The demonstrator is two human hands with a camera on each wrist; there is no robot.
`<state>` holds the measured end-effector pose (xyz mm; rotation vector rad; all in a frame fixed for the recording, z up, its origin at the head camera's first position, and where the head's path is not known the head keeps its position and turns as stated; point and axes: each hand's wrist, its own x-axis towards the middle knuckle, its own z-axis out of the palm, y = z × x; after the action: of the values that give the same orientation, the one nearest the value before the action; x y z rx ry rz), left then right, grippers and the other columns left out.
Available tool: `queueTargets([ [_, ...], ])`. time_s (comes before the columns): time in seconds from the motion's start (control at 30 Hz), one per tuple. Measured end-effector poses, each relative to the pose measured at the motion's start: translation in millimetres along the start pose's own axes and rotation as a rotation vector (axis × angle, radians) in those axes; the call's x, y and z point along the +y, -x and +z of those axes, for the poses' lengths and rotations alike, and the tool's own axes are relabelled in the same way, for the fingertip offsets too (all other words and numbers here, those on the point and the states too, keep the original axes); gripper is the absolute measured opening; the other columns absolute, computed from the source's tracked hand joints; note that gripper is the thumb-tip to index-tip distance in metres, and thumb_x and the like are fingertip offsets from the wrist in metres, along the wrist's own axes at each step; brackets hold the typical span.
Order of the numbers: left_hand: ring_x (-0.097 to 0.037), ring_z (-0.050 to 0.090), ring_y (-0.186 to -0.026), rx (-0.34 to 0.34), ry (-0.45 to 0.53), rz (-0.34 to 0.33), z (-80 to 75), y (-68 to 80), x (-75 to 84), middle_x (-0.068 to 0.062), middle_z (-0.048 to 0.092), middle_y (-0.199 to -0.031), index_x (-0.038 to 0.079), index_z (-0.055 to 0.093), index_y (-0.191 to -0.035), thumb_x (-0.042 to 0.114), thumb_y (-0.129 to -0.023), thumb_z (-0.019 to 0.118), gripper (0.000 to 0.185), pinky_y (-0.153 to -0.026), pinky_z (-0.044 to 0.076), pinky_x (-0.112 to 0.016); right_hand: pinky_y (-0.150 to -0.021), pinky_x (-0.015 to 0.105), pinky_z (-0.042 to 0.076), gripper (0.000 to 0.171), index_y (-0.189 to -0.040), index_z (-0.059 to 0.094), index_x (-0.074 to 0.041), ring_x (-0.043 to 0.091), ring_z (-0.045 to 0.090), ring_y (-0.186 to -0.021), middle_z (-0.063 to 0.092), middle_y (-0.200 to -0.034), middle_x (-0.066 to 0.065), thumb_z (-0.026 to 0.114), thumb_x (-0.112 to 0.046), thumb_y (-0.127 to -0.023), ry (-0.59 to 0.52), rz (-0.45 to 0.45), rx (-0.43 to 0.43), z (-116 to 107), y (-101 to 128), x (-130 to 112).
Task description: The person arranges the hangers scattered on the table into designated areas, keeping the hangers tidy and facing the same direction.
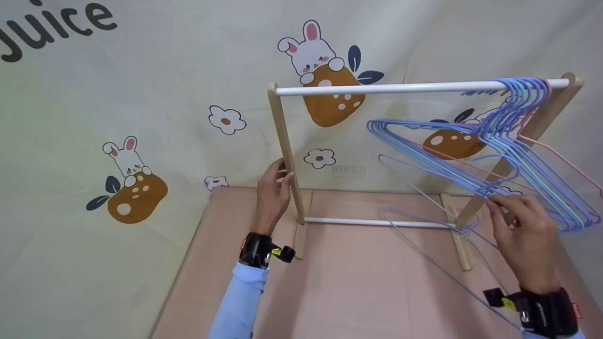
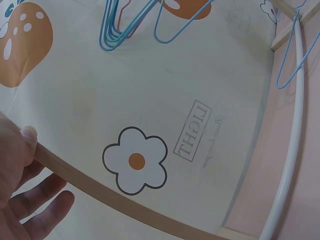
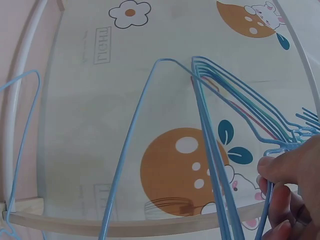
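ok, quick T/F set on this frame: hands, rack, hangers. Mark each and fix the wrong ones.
1. The left hand grips the wooden left post of the rack. True.
2. The right hand is empty and flat on the table. False: it pinches the wire of a blue hanger in the air.
3. A bunch of blue hangers hangs at the right end of the white top rail. True.
4. The hangers are bunched at the left end of the rail. False: that end is bare.
5. One hanger is hooked low near the white bottom bar. True.
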<state>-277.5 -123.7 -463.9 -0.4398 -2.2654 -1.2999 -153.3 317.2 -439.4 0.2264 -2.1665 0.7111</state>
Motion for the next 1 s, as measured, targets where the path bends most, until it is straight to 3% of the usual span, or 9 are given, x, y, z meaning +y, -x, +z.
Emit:
queueTargets([
  [0.43,-0.014,0.059,-0.096,-0.001,0.008,0.014,-0.2,0.2,-1.4,-0.008,0.058,-0.114,0.005,0.049,-0.131,0.008,-0.094,0.055,0.038,-0.074,0.053,-0.022,-0.057,0.012,0.03,0.018,-0.103,0.068,0.004,0.016,0.041,-0.063,0.056,-0.089,0.018,0.064,0.001,-0.085,0.074,0.003,0.018,-6.3,-21.4,-14.8],
  [0.67,-0.014,0.059,-0.097,-0.006,0.019,0.011,-1.0,0.9,-1.0,-0.008,0.058,-0.115,0.005,0.049,-0.131,0.009,-0.094,0.055,0.037,-0.075,0.053,-0.023,-0.056,0.018,0.027,0.017,-0.101,0.069,0.003,0.02,0.042,-0.063,0.056,-0.087,0.019,0.065,0.003,-0.085,0.083,-0.016,0.083,-7.9,-36.5,-20.3],
  [1.0,-0.013,0.059,-0.097,-0.02,0.005,-0.01,-0.8,-0.3,0.2,-0.008,0.057,-0.115,0.005,0.048,-0.131,0.01,-0.095,0.054,0.037,-0.075,0.052,-0.021,-0.061,0.014,0.027,0.017,-0.102,0.069,0.002,0.025,0.045,-0.063,0.058,-0.089,0.022,0.062,-0.006,-0.089,0.114,-0.019,0.126,-12.3,-56.8,-27.6],
])
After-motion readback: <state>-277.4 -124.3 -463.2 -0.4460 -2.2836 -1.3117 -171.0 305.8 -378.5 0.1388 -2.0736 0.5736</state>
